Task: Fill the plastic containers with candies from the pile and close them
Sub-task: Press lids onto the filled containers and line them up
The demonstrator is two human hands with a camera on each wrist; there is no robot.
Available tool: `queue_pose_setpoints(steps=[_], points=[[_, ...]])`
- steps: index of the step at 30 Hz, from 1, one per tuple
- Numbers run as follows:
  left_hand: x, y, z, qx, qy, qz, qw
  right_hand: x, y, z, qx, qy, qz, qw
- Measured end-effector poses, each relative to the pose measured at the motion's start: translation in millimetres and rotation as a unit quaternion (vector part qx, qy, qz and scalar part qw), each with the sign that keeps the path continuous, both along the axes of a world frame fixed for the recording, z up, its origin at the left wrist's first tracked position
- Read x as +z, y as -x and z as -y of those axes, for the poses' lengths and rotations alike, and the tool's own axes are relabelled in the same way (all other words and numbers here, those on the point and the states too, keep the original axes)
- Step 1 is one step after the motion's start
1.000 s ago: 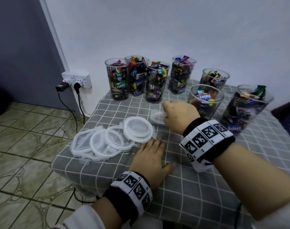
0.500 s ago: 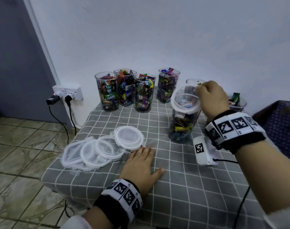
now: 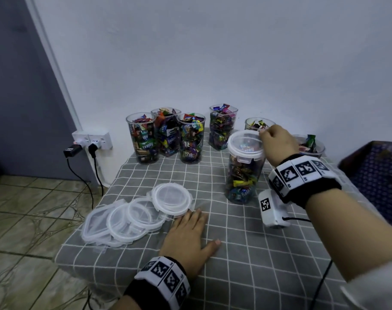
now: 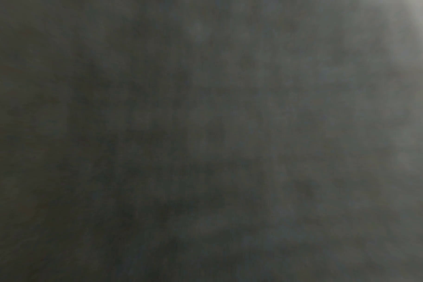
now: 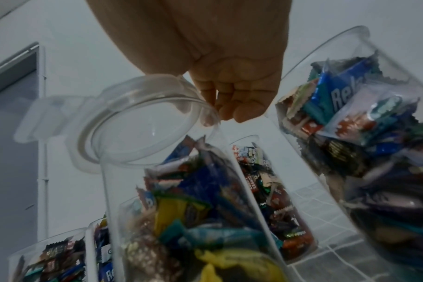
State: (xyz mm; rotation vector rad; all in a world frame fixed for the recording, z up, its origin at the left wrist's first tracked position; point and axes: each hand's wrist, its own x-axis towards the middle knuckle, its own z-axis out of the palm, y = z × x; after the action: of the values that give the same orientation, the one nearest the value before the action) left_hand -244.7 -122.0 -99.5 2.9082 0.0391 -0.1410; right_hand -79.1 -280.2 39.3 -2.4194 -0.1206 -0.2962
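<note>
Right hand (image 3: 277, 144), fingers curled, pinching the far rim of a round translucent plastic lid (image 3: 246, 145) with a hinged snap tab, set on top of a tall clear plastic container (image 3: 242, 177) packed with crinkly foil-wrapped candies. Just beyond and right of that grip, two open clear cups of candies (image 3: 258, 124); to its left, a row of four more filled clear containers (image 3: 168, 135) against the white wall. Left hand (image 3: 188, 238) flat, fingers straight and spread, on the grey grid-checked cloth of the counter (image 3: 246, 253), fingertips touching an overlapping spread of loose translucent lids (image 3: 137, 215). Left wrist view dark and blurred.
</note>
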Motion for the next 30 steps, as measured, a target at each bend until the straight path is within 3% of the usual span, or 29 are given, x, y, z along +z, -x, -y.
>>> queue_pose_setpoints(steps=[7, 10, 14, 19, 24, 30], points=[[3.7, -1.8, -0.4, 0.002, 0.031, -0.023, 0.999, 6.1, -3.5, 0.0, 0.004, 0.087, -0.012, 0.996], [19.7, -5.9, 1.6, 0.023, 0.115, -0.032, 0.993, 5.4, -2.7, -0.1, 0.023, 0.085, -0.019, 0.996], [51.5, -20.6, 9.1, 0.072, 0.268, 0.025, 0.961, 7.6, -0.1, -0.4, 0.042, 0.114, -0.002, 0.993], [75.0, -61.4, 16.8, 0.107, 0.346, 0.063, 0.930, 13.3, 4.6, -1.1, 0.114, 0.169, 0.035, 0.978], [74.5, -100.0, 26.2, 0.084, 0.415, 0.084, 0.902, 14.6, 13.3, -2.0, 0.212, 0.214, 0.005, 0.954], [65.8, -122.0, 41.6, 0.052, 0.502, 0.166, 0.847, 8.3, 12.7, -2.0, 0.217, 0.201, -0.004, 0.955]])
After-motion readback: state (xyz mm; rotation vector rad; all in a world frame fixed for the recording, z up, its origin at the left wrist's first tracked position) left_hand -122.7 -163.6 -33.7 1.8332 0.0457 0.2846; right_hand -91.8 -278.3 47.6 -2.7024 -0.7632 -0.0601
